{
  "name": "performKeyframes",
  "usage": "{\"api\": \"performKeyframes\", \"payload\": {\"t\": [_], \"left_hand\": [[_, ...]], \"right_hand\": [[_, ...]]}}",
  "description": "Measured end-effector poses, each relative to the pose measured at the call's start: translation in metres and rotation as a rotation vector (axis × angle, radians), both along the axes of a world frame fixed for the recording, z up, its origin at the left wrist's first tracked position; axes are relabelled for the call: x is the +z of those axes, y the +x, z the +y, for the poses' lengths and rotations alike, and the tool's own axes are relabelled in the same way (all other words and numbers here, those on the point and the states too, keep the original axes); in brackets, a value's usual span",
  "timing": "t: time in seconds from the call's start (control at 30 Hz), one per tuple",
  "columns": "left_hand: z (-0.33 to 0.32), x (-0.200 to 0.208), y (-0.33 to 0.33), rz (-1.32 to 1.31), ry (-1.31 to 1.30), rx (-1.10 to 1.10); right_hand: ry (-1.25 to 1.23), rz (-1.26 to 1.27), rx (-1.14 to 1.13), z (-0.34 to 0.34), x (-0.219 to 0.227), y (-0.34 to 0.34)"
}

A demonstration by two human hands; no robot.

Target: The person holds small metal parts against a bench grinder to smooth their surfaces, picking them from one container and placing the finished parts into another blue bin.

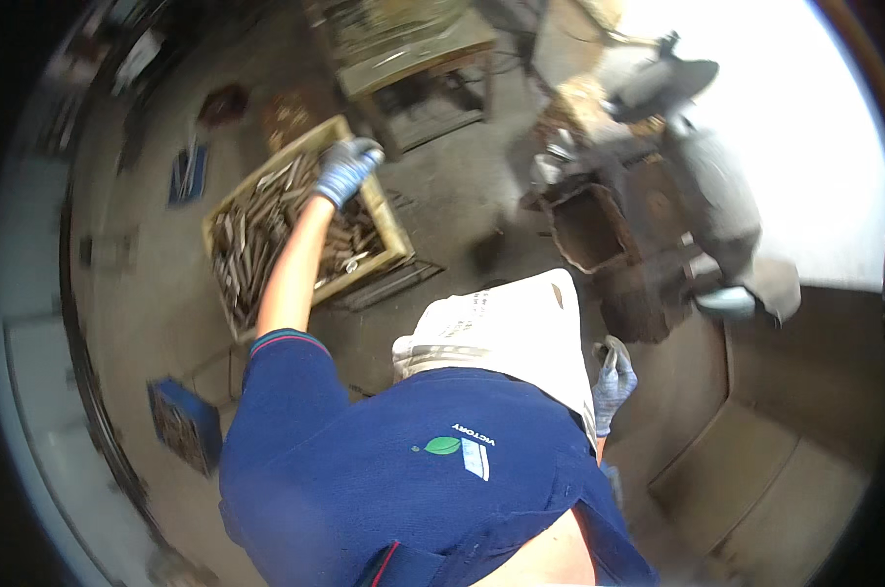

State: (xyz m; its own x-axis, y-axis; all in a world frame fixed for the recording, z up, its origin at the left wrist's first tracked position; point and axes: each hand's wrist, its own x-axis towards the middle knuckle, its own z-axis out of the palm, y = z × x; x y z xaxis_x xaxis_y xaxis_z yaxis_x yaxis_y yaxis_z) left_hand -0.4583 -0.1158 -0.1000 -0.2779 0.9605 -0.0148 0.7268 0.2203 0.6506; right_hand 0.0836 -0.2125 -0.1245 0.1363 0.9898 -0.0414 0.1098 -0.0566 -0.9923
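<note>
My left arm reaches out over a pale, yellowish-edged crate [395, 235] filled with many narrow brown and grey metal pieces [256, 230]. At the crate's far right side, my left hand [344, 171] is in a blue-grey knit glove with its fingers curled closed. What those fingers hold, if anything, is hidden. My right hand [613, 386], gloved the same way, hangs low beside my white apron [506, 323]. Its fingers bend in toward the thumb, and I cannot make out anything between them. Nearest to it is a dark, rusty machine part [643, 298].
A rusty square-mouthed box [591, 230] stands right of centre, by a grey rounded machine body [711, 191]. A worktable [418, 61] stands beyond the crate. Blue bins [186, 426] sit on the left floor. A brown panelled surface [765, 470] lies at lower right.
</note>
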Motion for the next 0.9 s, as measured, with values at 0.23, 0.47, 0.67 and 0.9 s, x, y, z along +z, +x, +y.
{"api": "performKeyframes", "payload": {"t": [0.23, 0.47, 0.67, 0.9], "left_hand": [[-0.167, -0.012, -0.116, -0.315, -0.003, 0.658], [-0.151, 0.018, -0.071, 0.037, -0.252, 0.533], [-0.151, 0.025, -0.033, 0.489, -0.777, 0.269], [-0.147, 0.005, -0.058, 0.49, -0.685, 0.237]], "right_hand": [[-0.121, -0.045, 0.259, 0.059, 0.032, -0.024], [-0.165, -0.058, 0.37, 0.071, 0.026, -0.033], [-0.091, -0.116, 0.347, 0.065, 0.025, -0.03], [-0.075, -0.125, 0.364, 0.06, 0.025, -0.028]]}}
